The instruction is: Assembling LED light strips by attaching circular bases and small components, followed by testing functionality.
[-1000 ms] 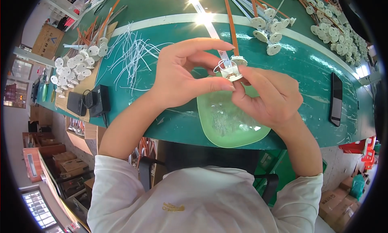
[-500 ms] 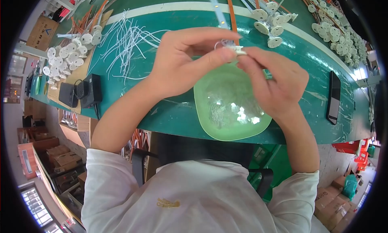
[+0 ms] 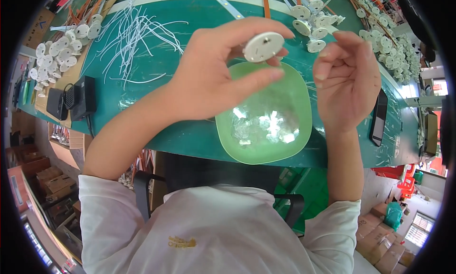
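White and smooth, the round disc (image 3: pixel 262 50) is held by your left hand's (image 3: pixel 209 72) bent fingers above the green bowl's (image 3: pixel 222 134) far rim — flat face toward you, long axis slanting up rightward; your right hand (image 3: pixel 349 81) is empty, loosely curled.

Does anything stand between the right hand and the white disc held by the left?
Only the left hand, its fingertips reaching past the white disc toward the right hand; nothing else visible.
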Demonstrator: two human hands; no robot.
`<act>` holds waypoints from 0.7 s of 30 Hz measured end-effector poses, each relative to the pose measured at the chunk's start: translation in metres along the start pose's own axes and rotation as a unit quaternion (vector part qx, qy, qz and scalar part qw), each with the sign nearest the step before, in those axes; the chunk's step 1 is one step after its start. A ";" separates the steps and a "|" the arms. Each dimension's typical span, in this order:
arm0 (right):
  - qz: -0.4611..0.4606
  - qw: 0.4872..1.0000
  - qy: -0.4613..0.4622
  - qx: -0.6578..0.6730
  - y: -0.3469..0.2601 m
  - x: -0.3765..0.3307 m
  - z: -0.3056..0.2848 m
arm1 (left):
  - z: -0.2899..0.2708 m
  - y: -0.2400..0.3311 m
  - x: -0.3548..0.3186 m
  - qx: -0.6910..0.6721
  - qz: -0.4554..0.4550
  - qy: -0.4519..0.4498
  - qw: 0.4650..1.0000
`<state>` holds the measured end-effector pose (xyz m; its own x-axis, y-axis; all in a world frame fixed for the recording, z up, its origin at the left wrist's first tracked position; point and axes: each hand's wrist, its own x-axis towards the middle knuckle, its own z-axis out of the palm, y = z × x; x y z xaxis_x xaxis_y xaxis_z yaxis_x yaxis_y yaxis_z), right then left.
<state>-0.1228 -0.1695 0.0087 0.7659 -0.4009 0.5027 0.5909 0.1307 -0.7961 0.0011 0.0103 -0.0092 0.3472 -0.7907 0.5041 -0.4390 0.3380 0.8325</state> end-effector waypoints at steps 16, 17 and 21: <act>-0.068 0.985 -0.137 0.079 0.015 -0.012 0.011 | 0.039 -0.001 0.000 -0.042 0.015 0.072 0.996; -0.080 0.985 -0.141 0.066 0.015 -0.011 0.011 | 0.038 -0.002 -0.001 -0.023 0.023 0.067 0.997; -0.098 0.990 -0.102 0.021 0.014 -0.011 0.015 | 0.034 -0.002 0.000 -0.003 0.041 0.073 0.996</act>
<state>-0.1192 -0.1494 -0.0028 0.6683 -0.2307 0.7073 0.7399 0.1074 -0.6641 -0.0266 -0.0077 -0.0192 0.4272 -0.6776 0.5986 -0.4660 0.4023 0.7880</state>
